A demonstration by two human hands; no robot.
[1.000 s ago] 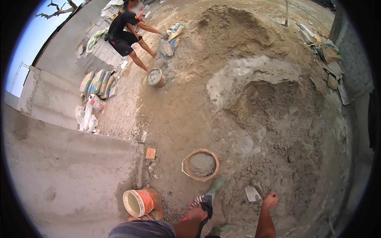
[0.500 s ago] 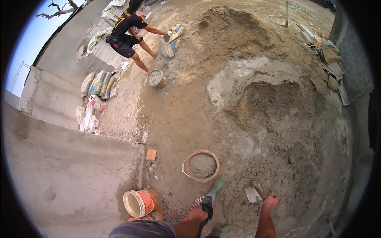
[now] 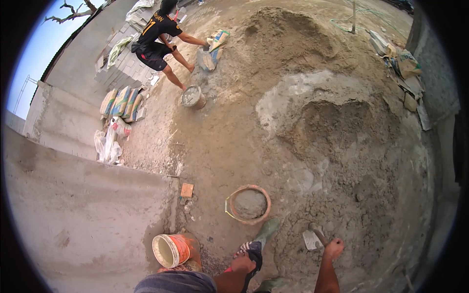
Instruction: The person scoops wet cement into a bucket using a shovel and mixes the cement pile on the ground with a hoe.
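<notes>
My right hand point(image 3: 334, 248) is closed around the handle of a hoe point(image 3: 311, 240), at the lower right. The hoe's pale blade rests on wet grey mortar point(image 3: 351, 219). At the bottom, my left hand point(image 3: 243, 264) lies against my dark-clothed leg; its fingers cannot be made out. Ahead of my green boot point(image 3: 268, 228) stands a bucket point(image 3: 269, 205) with grey mortar inside and a yellowish handle at its left side. An orange and white bucket point(image 3: 182, 250) is tilted to the left, lower left of the boot.
A person point(image 3: 155, 36) in black bends over a cement bag point(image 3: 210, 59) at the upper left, near another filled bucket point(image 3: 192, 97). Several cement bags point(image 3: 122, 103) stand by the wall point(image 3: 93, 195). A sand pile point(image 3: 293, 36) rises at the back.
</notes>
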